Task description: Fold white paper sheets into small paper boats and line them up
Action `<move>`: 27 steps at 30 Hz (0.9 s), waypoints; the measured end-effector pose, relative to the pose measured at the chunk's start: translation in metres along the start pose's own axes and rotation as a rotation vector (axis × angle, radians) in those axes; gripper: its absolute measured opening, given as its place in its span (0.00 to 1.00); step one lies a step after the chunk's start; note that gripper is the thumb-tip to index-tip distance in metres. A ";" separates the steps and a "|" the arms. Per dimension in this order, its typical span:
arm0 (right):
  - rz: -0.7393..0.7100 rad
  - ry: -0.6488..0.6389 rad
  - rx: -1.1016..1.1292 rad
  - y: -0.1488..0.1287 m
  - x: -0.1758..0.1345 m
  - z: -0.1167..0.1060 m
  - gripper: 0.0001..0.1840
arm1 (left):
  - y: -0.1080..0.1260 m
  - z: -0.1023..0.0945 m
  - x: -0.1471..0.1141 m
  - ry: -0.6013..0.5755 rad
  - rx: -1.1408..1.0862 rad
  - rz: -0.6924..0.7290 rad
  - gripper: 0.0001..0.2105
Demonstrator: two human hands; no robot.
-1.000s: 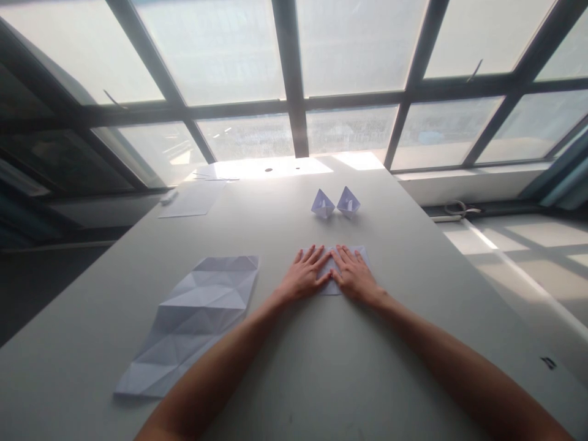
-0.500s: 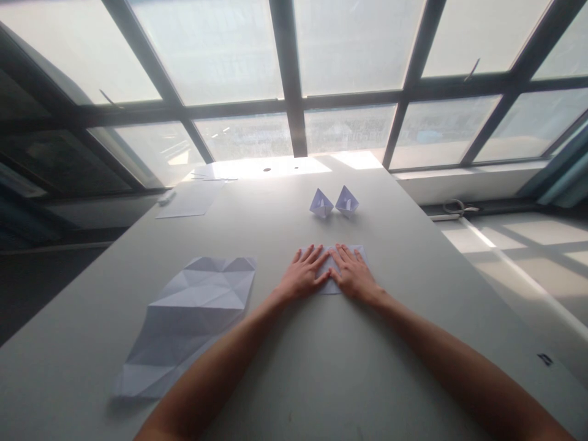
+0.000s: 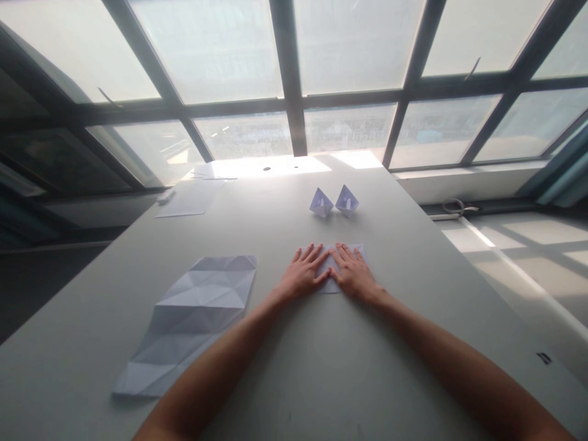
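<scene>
A small folded sheet of paper (image 3: 331, 286) lies on the table under both hands. My left hand (image 3: 303, 272) rests flat on its left part, fingers spread. On the right part lies my right hand (image 3: 353, 274), also flat with its fingers apart. The two thumbs nearly meet at the middle of the paper, and the hands cover most of it. Just beyond stand two folded paper boats (image 3: 334, 202), side by side. To the left, a larger creased sheet (image 3: 197, 312) lies unfolded, partly behind my left forearm.
Flat white paper (image 3: 188, 201) lies at the table's far left, with a small white object (image 3: 166, 196) beside it. The white table (image 3: 404, 257) reaches to the windows (image 3: 344, 128). A dark mark (image 3: 544, 358) shows near its right edge.
The creased sheet on the left lies slightly flatter than before. Both hands keep their place on the folded paper.
</scene>
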State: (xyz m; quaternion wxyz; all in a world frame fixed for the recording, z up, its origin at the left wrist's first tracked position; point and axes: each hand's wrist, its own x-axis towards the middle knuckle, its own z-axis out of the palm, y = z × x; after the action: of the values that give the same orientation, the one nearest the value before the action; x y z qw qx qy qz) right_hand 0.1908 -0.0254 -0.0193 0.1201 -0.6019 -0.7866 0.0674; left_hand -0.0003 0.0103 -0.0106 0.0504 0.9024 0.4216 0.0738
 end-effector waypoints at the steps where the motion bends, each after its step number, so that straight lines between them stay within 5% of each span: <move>1: -0.002 0.003 0.001 0.000 0.000 0.000 0.34 | 0.000 0.000 0.000 0.000 -0.003 0.000 0.29; 22: -0.014 0.010 -0.001 0.004 0.002 0.000 0.32 | 0.007 -0.001 0.004 -0.009 -0.003 -0.057 0.30; 27: -0.019 0.002 -0.012 0.005 0.001 0.000 0.33 | -0.010 -0.008 0.003 -0.099 0.002 0.085 0.30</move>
State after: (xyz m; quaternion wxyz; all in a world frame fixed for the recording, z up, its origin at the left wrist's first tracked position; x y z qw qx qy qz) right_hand 0.1955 -0.0234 -0.0209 0.1177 -0.5952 -0.7926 0.0609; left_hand -0.0076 0.0194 -0.0037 0.0668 0.9221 0.3800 0.0307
